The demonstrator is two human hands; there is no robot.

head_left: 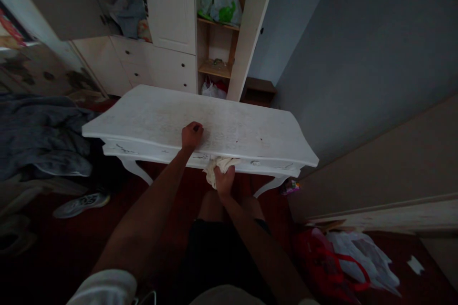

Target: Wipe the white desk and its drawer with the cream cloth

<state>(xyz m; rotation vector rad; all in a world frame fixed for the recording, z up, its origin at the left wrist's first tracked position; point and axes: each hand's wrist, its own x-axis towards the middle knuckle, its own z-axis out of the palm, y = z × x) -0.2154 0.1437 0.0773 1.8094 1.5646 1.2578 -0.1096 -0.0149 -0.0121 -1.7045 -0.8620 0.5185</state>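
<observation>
Smudged wht tbl (257, 126) has L hand (192, 136) atop.

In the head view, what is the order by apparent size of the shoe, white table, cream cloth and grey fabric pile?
1. White table
2. Grey fabric pile
3. Shoe and cream cloth: unsure, since the right hand hides part of the cloth.

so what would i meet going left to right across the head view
Rumpled dark grey fabric, bare left hand, crumpled cream cloth held in the bare right hand, small multicoloured item, crumpled white plastic bag, small flat white scrap.
</observation>
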